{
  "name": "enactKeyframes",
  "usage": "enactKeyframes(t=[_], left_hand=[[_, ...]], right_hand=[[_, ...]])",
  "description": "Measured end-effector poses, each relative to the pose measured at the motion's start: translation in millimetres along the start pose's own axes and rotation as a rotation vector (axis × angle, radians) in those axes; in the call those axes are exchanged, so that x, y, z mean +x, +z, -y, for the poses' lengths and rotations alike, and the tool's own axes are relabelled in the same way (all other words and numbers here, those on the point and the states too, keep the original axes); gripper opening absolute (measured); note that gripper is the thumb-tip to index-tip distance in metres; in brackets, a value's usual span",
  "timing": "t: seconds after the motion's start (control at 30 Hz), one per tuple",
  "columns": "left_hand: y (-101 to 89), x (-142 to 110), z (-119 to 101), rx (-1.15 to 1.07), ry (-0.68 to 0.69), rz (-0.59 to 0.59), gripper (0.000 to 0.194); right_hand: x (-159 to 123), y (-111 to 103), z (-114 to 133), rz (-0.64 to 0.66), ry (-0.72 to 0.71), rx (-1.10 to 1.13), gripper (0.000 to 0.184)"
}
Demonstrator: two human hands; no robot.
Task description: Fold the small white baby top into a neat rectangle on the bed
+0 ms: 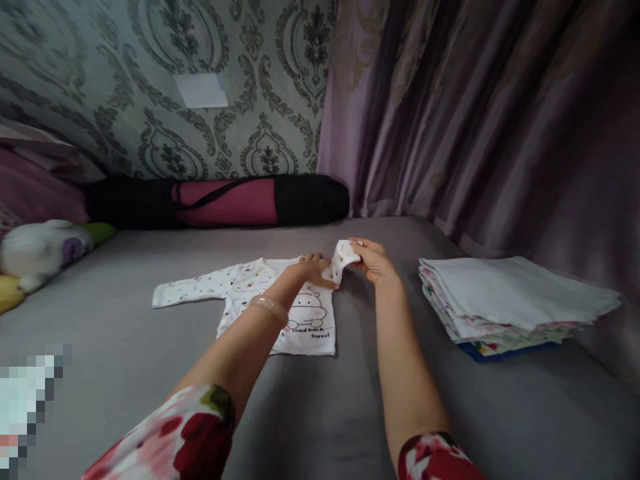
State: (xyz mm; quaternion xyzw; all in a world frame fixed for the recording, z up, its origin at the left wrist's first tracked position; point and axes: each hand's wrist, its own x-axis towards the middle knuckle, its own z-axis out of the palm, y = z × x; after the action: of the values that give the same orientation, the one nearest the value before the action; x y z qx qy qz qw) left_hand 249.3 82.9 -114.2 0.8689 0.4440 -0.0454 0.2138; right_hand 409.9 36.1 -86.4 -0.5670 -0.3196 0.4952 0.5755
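Observation:
A small white baby shirt with a cartoon print lies flat on the grey bed, one sleeve stretched out to the left. My right hand pinches the other sleeve and holds it lifted above the shirt's right shoulder. My left hand rests on the shirt at that shoulder with fingers laid down on the cloth, touching the base of the raised sleeve. A pale bangle is on my left wrist.
A stack of folded cloths sits on the bed at the right, near the purple curtain. A black and pink rolled bag lies along the patterned wall. Soft toys lie at the left edge.

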Motion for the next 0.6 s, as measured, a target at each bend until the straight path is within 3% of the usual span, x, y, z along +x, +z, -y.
enactKeyframes(t=[0.13,0.27,0.43,0.6], left_hand=[[3.1,-9,8,-0.084,0.037,-0.059,0.104],[6.5,-38,22,-0.322,0.013,-0.238,0.099],[21.4,-88,39,-0.963,-0.186,-0.526,0.062],[38.8,-102,52,-1.439,-0.223,-0.605,0.050]], right_hand=[[-2,6,0,-0.016,0.007,0.003,0.010],[-1,11,-1,-0.040,0.015,-0.019,0.012],[-4,32,-8,-0.018,0.001,-0.075,0.015],[-15,66,-23,0.036,-0.038,-0.196,0.020]])
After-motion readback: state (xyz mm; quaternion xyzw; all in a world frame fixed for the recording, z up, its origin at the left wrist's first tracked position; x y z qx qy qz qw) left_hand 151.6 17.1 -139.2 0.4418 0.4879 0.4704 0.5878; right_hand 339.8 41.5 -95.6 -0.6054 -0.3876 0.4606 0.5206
